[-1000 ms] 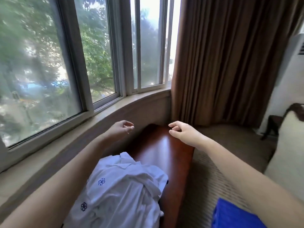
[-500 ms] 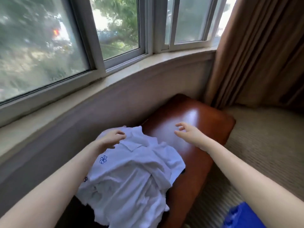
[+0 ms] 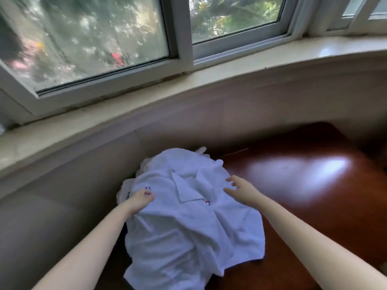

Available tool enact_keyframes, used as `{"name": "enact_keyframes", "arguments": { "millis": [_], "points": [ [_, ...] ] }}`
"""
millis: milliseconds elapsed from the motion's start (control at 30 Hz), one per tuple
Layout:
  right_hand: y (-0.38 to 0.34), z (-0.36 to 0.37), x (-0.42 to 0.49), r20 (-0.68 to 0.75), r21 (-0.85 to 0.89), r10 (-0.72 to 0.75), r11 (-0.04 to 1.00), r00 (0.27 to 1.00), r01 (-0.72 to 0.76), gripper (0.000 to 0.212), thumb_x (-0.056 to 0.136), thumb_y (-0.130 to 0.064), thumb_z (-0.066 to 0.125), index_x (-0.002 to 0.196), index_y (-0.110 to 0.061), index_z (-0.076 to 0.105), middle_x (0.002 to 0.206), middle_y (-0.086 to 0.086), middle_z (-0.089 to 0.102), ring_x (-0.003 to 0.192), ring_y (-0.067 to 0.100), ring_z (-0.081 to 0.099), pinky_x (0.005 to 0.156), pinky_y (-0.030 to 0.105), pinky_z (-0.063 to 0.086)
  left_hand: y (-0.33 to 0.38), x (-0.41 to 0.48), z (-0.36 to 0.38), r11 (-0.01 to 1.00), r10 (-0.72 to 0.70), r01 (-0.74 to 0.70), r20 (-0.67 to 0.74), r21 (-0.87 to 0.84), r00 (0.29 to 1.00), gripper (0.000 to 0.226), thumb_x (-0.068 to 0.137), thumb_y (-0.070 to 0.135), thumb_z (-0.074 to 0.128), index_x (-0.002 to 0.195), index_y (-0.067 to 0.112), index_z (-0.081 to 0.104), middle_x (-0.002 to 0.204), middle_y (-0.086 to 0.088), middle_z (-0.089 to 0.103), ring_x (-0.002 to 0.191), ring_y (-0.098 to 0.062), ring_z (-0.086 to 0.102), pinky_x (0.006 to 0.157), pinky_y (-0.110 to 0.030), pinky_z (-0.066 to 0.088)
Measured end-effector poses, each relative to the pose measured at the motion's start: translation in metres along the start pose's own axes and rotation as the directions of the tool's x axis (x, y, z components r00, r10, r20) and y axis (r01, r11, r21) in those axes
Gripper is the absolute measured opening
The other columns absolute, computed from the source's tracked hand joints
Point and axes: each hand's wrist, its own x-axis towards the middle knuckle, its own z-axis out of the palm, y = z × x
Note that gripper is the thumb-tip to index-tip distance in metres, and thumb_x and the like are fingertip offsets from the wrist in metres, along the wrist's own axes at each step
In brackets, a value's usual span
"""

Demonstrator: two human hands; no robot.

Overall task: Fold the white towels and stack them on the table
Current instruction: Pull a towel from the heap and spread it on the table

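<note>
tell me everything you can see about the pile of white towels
The white towels lie in a rumpled, unfolded heap of terry-looking cloth at the left end of the glossy reddish-brown table, below the window sill. Several layers overlap, with a flat flap near the middle and small blue and red marks, too blurred to read. The left hand has its fingers curled into the cloth at the heap's left; the right hand, fingers spread, is over its right part, contact unclear.
</note>
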Motion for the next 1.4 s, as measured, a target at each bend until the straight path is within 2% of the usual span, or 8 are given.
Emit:
{"name": "enact_keyframes", "arguments": {
  "millis": [67, 233, 600, 833, 967, 1100, 1267, 1400],
  "points": [
    [-0.002, 0.013, 0.017, 0.048, -0.028, -0.009, 1.0, 0.999, 0.011, 0.051, 0.094, -0.036, 0.054, 0.139, -0.019, 0.039, 0.137, 0.007, 0.044, 0.122, 0.02, 0.047, 0.091, 0.026, 0.037, -0.01, 0.008, -0.003, 0.991, -0.092, 0.087, -0.041, -0.101, 0.995, 0.003, 0.096, 0.008, 0.047, 0.095, 0.008, 0.049, 0.083, -0.006, 0.045, 0.071, -0.018, 0.044, 0.06, -0.027, 0.027],
    [0.0, 0.051, 0.053, 0.171, -0.112, -0.001, 0.994, 0.985, 0.021, 0.089, 0.078, -0.054, 0.067, 0.148, -0.025, 0.02, 0.144, 0.009, 0.032, 0.132, 0.029, 0.034, 0.106, 0.039, 0.034, -0.039, 0.034, -0.006, 0.928, -0.25, 0.23, -0.034, -0.293, 0.968, 0.079, 0.091, 0.036, 0.062, 0.152, 0.023, 0.013, 0.151, -0.005, 0.028, 0.129, -0.03, 0.038, 0.086, -0.039, 0.034],
    [0.019, 0.123, 0.126, 0.05, -0.125, 0.236, 0.966, 0.971, -0.228, 0.146, 0.039, -0.07, 0.077, 0.111, -0.059, -0.05, 0.154, -0.002, -0.032, 0.144, 0.034, -0.019, 0.11, 0.065, -0.001, -0.079, 0.12, 0.048, 0.684, -0.523, 0.382, -0.054, -0.621, 0.85, 0.132, 0.057, 0.054, 0.085, 0.149, 0.041, -0.009, 0.157, -0.007, 0.005, 0.142, -0.033, 0.018, 0.111, -0.053, 0.023],
    [0.026, 0.158, 0.16, 0.079, 0.205, 0.254, 0.942, 0.964, -0.265, 0.155, 0.02, -0.07, 0.079, 0.137, -0.057, -0.021, 0.155, -0.001, 0.018, 0.14, 0.021, 0.026, 0.108, 0.054, 0.031, -0.118, 0.161, 0.063, 0.565, -0.404, 0.317, 0.08, -0.761, 0.911, 0.118, 0.054, 0.059, 0.076, 0.149, 0.039, 0.01, 0.135, 0.006, 0.043, 0.112, -0.021, 0.047, 0.095, -0.037, 0.041],
    [0.031, 0.158, 0.158, -0.018, 0.358, 0.139, 0.926, 0.99, -0.123, 0.102, 0.036, -0.066, 0.08, 0.115, -0.076, 0.016, 0.106, -0.055, 0.042, 0.096, -0.024, 0.048, 0.076, 0.02, 0.042, -0.117, 0.162, 0.077, 0.535, -0.398, 0.226, -0.007, -0.814, 0.917, 0.081, 0.07, 0.049, 0.075, 0.137, 0.038, 0.031, 0.101, 0.015, 0.05, 0.088, -0.006, 0.051, 0.082, -0.029, 0.043],
    [0.037, 0.157, 0.148, 0.013, 0.424, 0.212, 0.884, 0.977, -0.198, 0.084, 0.047, -0.062, 0.069, 0.125, -0.056, 0.038, 0.093, -0.038, 0.053, 0.087, 0.005, 0.053, 0.067, 0.02, 0.039, -0.108, 0.146, 0.083, 0.485, -0.378, 0.197, -0.001, -0.852, 0.926, 0.053, 0.07, 0.046, 0.075, 0.116, 0.036, 0.051, 0.104, 0.007, 0.065, 0.094, -0.011, 0.061, 0.071, -0.025, 0.049],
    [0.043, 0.135, 0.143, 0.012, 0.421, 0.158, 0.895, 0.987, -0.148, 0.032, 0.075, -0.024, 0.071, 0.102, -0.036, 0.06, 0.082, -0.016, 0.066, 0.083, 0.013, 0.061, 0.061, 0.024, 0.041, -0.08, 0.117, 0.094, 0.483, -0.381, 0.124, -0.081, -0.867, 0.921, 0.04, 0.067, 0.046, 0.079, 0.1, 0.037, 0.06, 0.083, 0.011, 0.074, 0.076, -0.008, 0.07, 0.057, -0.021, 0.052],
    [0.062, 0.094, 0.109, -0.011, 0.423, 0.153, 0.896, 0.988, -0.134, 0.019, 0.073, -0.031, 0.06, 0.092, -0.03, 0.062, 0.078, -0.013, 0.066, 0.077, 0.013, 0.06, 0.058, 0.023, 0.04, -0.031, 0.087, 0.116, 0.488, -0.351, 0.096, -0.094, -0.868, 0.932, 0.047, 0.06, 0.047, 0.081, 0.101, 0.036, 0.061, 0.089, 0.006, 0.073, 0.085, -0.016, 0.067, 0.063, -0.026, 0.05]
  ]
}}
